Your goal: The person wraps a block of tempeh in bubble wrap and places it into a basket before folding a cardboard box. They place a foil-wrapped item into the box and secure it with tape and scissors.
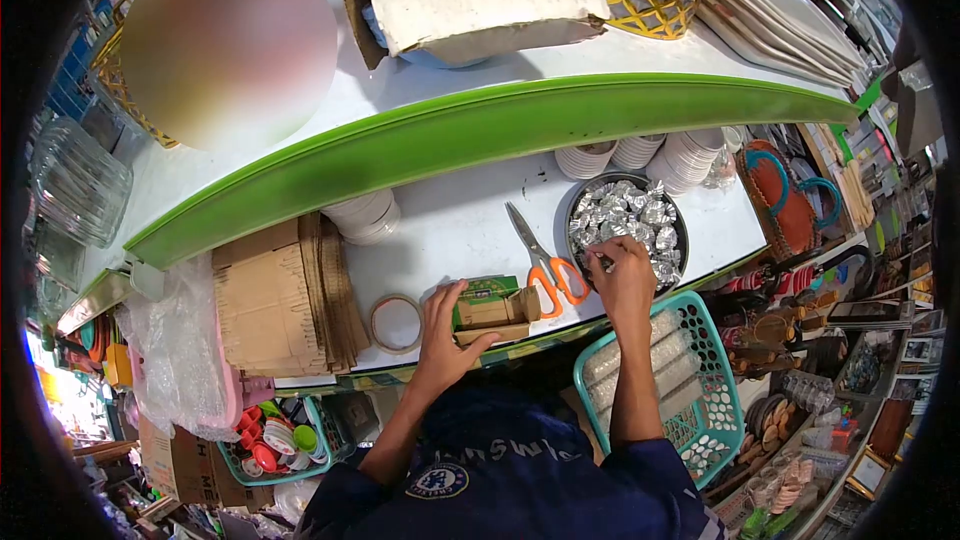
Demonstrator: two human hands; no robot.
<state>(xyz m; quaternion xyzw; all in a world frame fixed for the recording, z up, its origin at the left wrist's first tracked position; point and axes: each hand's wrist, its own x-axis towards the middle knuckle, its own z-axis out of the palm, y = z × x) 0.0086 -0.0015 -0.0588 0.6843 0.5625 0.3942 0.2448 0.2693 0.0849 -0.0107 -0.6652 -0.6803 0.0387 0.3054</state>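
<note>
My left hand is curled around the left and front sides of a small open cardboard box with a green printed flap. No contents show inside the box. My right hand reaches over the near left rim of a round dark pan heaped with small shiny silver pieces. Its fingertips are pinched together on what looks like one silver piece, mostly hidden by the fingers. Between the hands lie scissors with orange handles, blades shut and pointing away.
Left of the box are a tape roll and stacked flattened cardboard. White cup stacks stand behind the pan. A green-edged shelf overhangs the counter. A teal basket sits below, at right. Shop goods crowd both sides.
</note>
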